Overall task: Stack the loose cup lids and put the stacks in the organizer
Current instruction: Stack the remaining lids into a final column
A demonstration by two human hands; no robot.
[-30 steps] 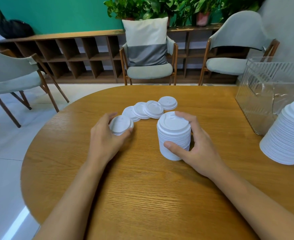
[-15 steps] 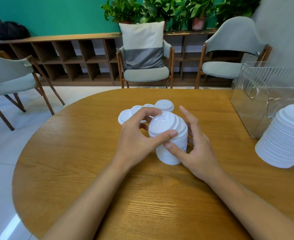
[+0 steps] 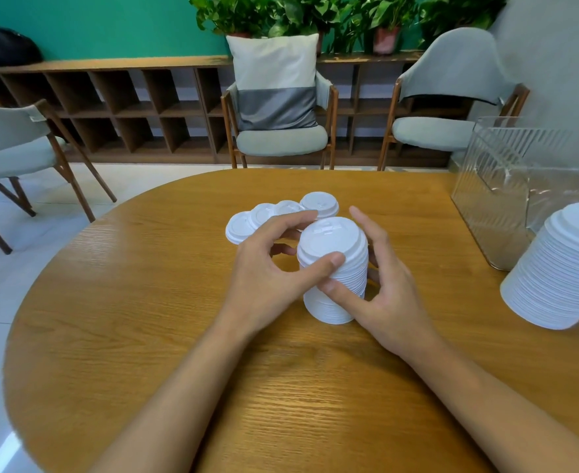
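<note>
While four loose cup lids (image 3: 274,216) lie overlapping on the round wooden table (image 3: 145,319), my left hand (image 3: 267,268) pinches the top lid of the central lid stack (image 3: 334,271). My right hand (image 3: 380,285) cups its side. Rightward stand a clear organizer (image 3: 506,186) and taller lid stack (image 3: 561,268).

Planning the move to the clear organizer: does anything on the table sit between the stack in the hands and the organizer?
Nothing visible does. Bare table lies between the held stack and the organizer. The big stack sits nearer the person, off that line.
</note>
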